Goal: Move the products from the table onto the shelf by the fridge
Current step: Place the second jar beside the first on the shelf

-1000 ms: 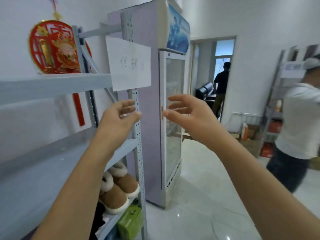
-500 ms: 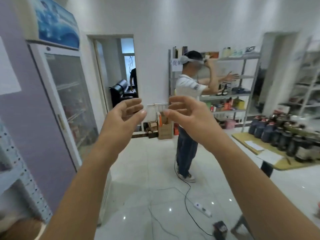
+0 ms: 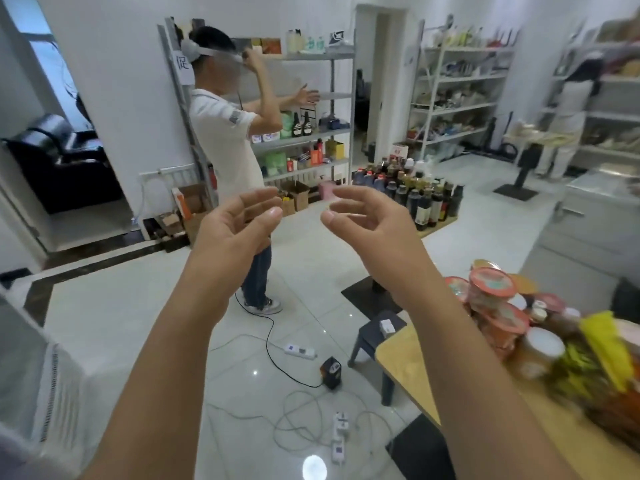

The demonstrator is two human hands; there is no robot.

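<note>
Now the left hand [image 3: 239,233] and right hand [image 3: 367,226] hang empty, fingers [image 3: 353,195] apart, beside the worktop [image 3: 394,351]; products [image 3: 588,368] piled on it, light-looking bowls [image 3: 491,289] and likely fragile jars [image 3: 540,348], want side grips

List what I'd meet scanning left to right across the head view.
Armchair → left hand → right hand → products piled on the table.
</note>
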